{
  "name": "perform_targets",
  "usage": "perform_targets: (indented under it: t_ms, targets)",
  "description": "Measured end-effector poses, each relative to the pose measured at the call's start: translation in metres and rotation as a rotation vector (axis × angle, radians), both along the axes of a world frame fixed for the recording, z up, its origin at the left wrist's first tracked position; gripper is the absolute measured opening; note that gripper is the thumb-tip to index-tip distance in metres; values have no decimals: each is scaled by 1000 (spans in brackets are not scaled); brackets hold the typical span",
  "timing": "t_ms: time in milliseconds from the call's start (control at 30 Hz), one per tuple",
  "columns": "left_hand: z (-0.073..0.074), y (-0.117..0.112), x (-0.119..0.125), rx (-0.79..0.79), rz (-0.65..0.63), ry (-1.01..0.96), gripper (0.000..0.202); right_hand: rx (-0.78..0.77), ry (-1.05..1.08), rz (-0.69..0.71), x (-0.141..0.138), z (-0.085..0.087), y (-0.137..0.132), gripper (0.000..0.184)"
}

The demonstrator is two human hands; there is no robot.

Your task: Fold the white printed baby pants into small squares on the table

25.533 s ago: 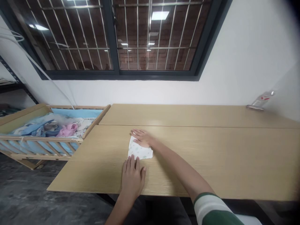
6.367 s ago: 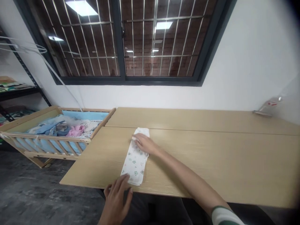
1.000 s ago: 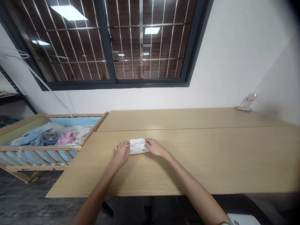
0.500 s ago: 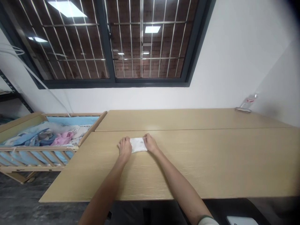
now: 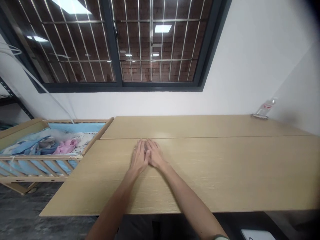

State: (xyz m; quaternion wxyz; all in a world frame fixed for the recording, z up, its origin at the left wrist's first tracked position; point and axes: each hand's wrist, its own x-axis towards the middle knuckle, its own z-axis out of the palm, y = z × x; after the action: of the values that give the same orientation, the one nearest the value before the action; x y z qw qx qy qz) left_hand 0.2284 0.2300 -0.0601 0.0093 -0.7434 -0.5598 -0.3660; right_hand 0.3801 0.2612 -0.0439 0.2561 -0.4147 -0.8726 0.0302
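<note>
1. In the head view, I saw the person's left hand (image 5: 139, 158) and right hand (image 5: 155, 155) side by side on the front panel of the wood-veneer desk (image 5: 225, 176), just short of the seam (image 5: 200, 139) that joined it to the rear panel.
2. Neither grip held anything I could see: both hands were open and flat, palms down, with the fingers extended. The fingertips (image 5: 145, 144) of the two hands nearly met.
3. The hands were the closest things to that spot on the desk. No cloth or other object showed around them, and I could not tell whether anything lay beneath the palms.
4. Beyond the desk's left end stood a wooden crib (image 5: 40, 157) with blue padding, holding a pink garment (image 5: 67, 146) and a blue blanket (image 5: 26, 140).
5. At the desk's far right corner stood a clear plastic bottle (image 5: 265, 109).
6. I judged the main risk to be a slide to the left: anything pushed past that end could drop into the crib and get lost among the clothes there.
7. A second risk was the seam, where a thin edge pushed forward could catch and rumple.
8. Pressing down on anything hidden under the palms could also shift it out of my sight.
</note>
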Motion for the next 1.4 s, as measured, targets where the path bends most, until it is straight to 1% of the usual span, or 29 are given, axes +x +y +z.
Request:
perform_targets:
  t_ms: [33,100,167,267,367,467,667,733,800,867,933,1000,1067,1100,1167,1267,1300,1333,1400]
  targets:
    - [-3,0,4,-32,-40,28,68,-9,-60,55,-4,-3,-2,68]
    - [-9,0,9,-115,-67,90,70,-43,-144,109,-9,-10,-4,73]
    - [-13,2,9,-168,-66,125,72,-77,-193,109,-11,-14,-4,74]
    - [-17,5,5,-197,-47,143,73,-91,-223,88,-12,-15,-3,72]
    - [-20,8,-1,-226,-14,161,75,-96,-212,37,-11,-14,-2,68]
    - [-24,9,-6,-252,20,175,77,-146,-172,-49,-6,-15,-1,65]
    - [-29,8,-10,-272,106,164,80,-291,-100,-143,13,-18,3,72]
    - [-28,6,-12,-269,124,157,80,-326,-74,-156,16,-18,3,74]
    - [-24,5,-16,-262,133,156,79,-324,-38,-148,17,-17,2,75]
    - [-16,4,-22,-237,142,144,76,-267,14,-109,19,-12,1,73]
    - [-8,3,-29,-192,133,91,68,-181,78,-42,21,-6,-2,69]
    - [0,2,-36,-166,90,37,54,-128,120,39,24,1,-6,65]
    - [5,0,-41,-183,21,26,42,-133,115,106,27,6,-9,63]
    - [6,-1,-42,-201,-13,35,39,-142,101,130,29,7,-11,64]
    - [5,-4,-42,-226,-67,49,44,-152,75,153,30,5,-11,69]
    - [0,-5,-42,-242,-113,35,68,-167,91,146,31,-3,-5,72]
    - [-1,-5,-42,-242,-116,23,69,-176,114,140,32,-7,-1,70]
    - [-2,-4,-41,-241,-115,9,65,-183,145,133,32,-11,3,69]
    - [-3,-1,-41,-232,-106,-23,50,-186,219,123,33,-18,10,65]
